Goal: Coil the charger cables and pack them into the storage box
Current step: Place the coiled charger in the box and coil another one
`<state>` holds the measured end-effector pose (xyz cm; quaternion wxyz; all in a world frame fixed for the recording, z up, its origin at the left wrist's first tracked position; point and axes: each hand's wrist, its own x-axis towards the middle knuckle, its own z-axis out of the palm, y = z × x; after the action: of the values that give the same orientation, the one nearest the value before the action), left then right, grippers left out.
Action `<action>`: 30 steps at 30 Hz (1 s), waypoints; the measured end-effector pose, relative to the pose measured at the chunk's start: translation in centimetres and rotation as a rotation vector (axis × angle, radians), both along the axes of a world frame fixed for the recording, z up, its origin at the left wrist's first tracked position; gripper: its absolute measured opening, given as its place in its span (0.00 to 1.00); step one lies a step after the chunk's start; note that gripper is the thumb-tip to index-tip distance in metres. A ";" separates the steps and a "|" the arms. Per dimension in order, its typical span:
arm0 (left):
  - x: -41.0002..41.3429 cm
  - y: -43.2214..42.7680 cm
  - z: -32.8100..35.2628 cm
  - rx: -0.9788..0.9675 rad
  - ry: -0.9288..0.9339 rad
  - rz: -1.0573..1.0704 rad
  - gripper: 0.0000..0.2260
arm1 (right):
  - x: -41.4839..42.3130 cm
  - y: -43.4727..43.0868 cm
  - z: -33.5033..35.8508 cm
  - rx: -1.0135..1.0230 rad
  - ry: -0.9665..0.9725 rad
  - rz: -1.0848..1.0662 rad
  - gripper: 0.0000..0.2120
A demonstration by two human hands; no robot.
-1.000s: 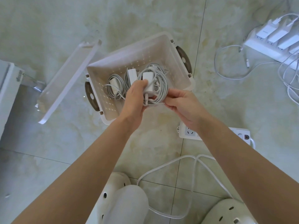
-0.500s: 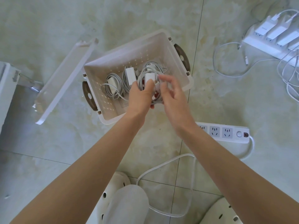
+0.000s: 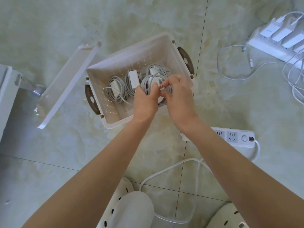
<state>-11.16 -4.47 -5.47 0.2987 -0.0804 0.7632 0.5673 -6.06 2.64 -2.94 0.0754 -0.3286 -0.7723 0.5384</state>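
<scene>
Gripping one coiled charger cable (image 3: 148, 80), left hand (image 3: 144, 102) and right hand (image 3: 179, 99) together over the storage box (image 3: 123, 63).

A single wide-angle camera sits on the person's head and looks steeply down at the floor (image 3: 49, 22), almost along the body, so the shoes (image 3: 122, 191) lie at the 6 o'clock edge. Both forearms fill the lower frame, large and close. The left hand (image 3: 144, 101) and right hand (image 3: 179, 99) meet near centre on a coiled cable (image 3: 148, 81) over the storage box (image 3: 115, 66). The lid (image 3: 65, 84) lies toward 9 o'clock, and a power strip (image 3: 233, 137) toward 3 o'clock.
</scene>
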 end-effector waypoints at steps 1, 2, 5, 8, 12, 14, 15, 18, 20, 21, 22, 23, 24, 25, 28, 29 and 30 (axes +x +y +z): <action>-0.1 0.0 -0.2 0.021 -0.005 -0.003 0.15 | 0.0 -0.1 0.2 0.025 0.009 0.031 0.07; -0.2 0.0 -0.3 0.046 -0.010 -0.002 0.12 | 0.1 -0.4 0.3 0.106 0.029 0.079 0.06; -0.7 -0.2 -0.3 0.087 -0.056 0.014 0.10 | 0.5 -0.9 -0.3 0.436 0.146 0.237 0.07; -1.0 -0.4 -0.4 0.111 -0.202 0.061 0.15 | 0.7 -0.9 -0.5 0.594 0.219 0.298 0.10; -0.9 -0.7 0.4 0.190 -0.397 0.185 0.17 | 0.9 -1.1 -0.1 0.436 0.256 0.133 0.03; -0.7 -0.2 0.8 0.194 -0.333 0.197 0.17 | 0.3 -1.2 0.3 0.200 0.163 -0.094 0.02; -0.5 0.1 0.8 0.159 -0.232 0.175 0.17 | -0.2 -1.1 0.1 0.058 0.080 -0.201 0.02; -0.1 0.1 0.8 0.047 0.190 0.061 0.12 | -2.0 -0.3 -0.5 -0.462 -0.108 -0.435 0.06; 0.1 -0.4 0.9 -0.016 0.339 0.013 0.14 | -2.5 -0.2 -0.3 -0.530 -0.140 -0.374 0.06; -0.1 -0.7 0.7 -0.073 0.379 -0.008 0.16 | -2.7 -0.4 0.0 -0.501 -0.146 -0.321 0.05; -0.2 -1.0 0.6 -0.127 0.396 -0.027 0.19 | -2.7 -0.7 0.1 -0.480 -0.144 -0.272 0.04; -0.5 -1.3 0.5 -0.167 0.399 -0.040 0.20 | -2.7 -1.0 0.2 -0.473 -0.144 -0.227 0.03; -0.7 -1.5 0.3 -0.194 0.400 -0.050 0.21 | -2.6 -1.4 0.2 -0.477 -0.152 -0.183 0.05; -0.9 -1.7 0.4 -0.217 0.403 -0.060 0.21 | -2.5 -1.7 0.2 -0.487 -0.158 -0.147 0.08; -1.6 -2.3 0.6 -0.240 0.328 -0.059 0.15 | -2.4 -2.2 0.0 -0.487 -0.173 -0.088 0.14; -1.8 -2.5 0.7 -0.215 0.259 -0.033 0.12 | -2.3 -2.2 0.0 -0.491 -0.179 -0.069 0.18; -2.1 -2.7 0.7 -0.184 0.188 -0.003 0.10 | -2.2 -2.2 0.1 -0.521 -0.178 -0.049 0.22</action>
<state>-13.22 -7.14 -4.73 0.2181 -0.0531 0.8368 0.4995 -8.25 0.41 -2.82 -0.0666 -0.4015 -0.6030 0.6861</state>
